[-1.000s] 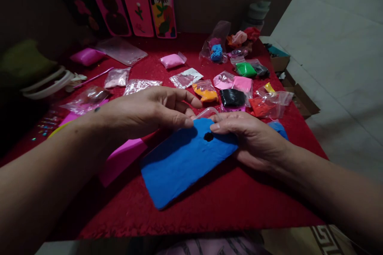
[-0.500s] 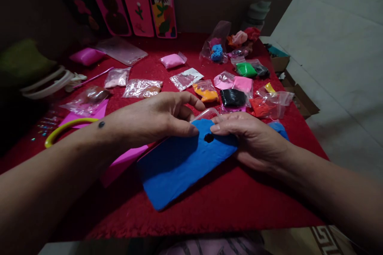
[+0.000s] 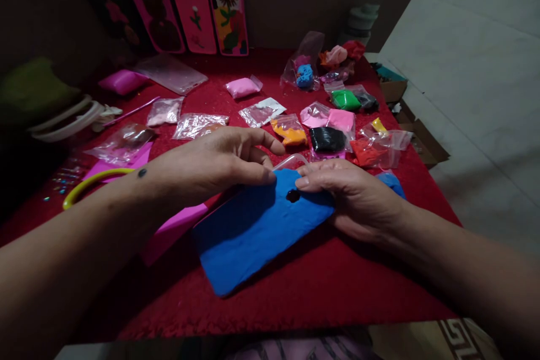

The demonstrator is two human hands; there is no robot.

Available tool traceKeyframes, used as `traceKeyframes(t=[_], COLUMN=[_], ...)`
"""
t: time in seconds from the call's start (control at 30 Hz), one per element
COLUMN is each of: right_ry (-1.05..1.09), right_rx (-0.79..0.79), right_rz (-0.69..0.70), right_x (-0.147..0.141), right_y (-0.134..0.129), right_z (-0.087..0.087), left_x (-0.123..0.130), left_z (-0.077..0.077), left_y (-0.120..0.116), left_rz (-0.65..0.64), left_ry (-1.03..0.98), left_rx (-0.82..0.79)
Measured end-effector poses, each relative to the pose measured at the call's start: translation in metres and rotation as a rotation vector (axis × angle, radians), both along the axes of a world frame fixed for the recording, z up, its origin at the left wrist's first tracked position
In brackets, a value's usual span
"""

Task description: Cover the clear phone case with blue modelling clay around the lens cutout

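Note:
A clear phone case point(image 3: 257, 233), its back spread with blue clay, is held at a slant over the red cloth. A round hole shows near its upper end, where a strip of bare clear rim sticks out. My right hand point(image 3: 354, 194) grips the upper right corner, thumb on the clay beside the hole and fingers underneath. Over the top left edge is my left hand point(image 3: 236, 160), its thumb pressed on the clay's border and its fingers curled beyond the rim. Some blue clay in a bag point(image 3: 392, 184) lies partly behind my right hand.
Several clay packets, among them black point(image 3: 327, 139), orange point(image 3: 291, 132) and green point(image 3: 346, 99), lie across the red cloth point(image 3: 337, 292). Decorated phone cases point(image 3: 230, 11) lean at the back. A yellow ring-shaped handle point(image 3: 70, 194) and pink sheet point(image 3: 175, 230) sit left.
My left thumb has shifted slightly left along the clay's edge. The case and my right hand stay almost in place.

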State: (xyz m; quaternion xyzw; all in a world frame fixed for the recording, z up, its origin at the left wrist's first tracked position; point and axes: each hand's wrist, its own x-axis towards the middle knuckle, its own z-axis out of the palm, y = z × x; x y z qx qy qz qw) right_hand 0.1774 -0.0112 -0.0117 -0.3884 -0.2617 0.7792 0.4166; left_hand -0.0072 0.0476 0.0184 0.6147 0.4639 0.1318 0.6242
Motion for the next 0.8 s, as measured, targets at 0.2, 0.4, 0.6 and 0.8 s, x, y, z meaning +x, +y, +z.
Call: traceKeyframes(t=[0.2, 0.4, 0.6, 0.8], right_ry=[0.044, -0.001, -0.002, -0.003], right_rx=[0.013, 0.011, 0.023, -0.032], right_rz=[0.012, 0.005, 0.014, -0.021], right_x=[0.0005, 0.0017, 0.0031, 0.0016], right_y=[-0.0016, -0.0008, -0.0015, -0.0015], right_z=[-0.0012, -0.0033, -0.0042, -0.0009], left_x=[0.0026, 0.0028, 0.0031, -0.0058], left_z=[-0.0006, -0.0073, -0.0029, -0.0034], left_y=[0.0002, -0.0009, -0.0051, 0.0045], left_rz=[0.021, 0.037, 0.085, 0.105], left_ry=[-0.074, -0.154, -0.156, -0.134], left_rx=[0.025, -0.036, -0.064, -0.111])
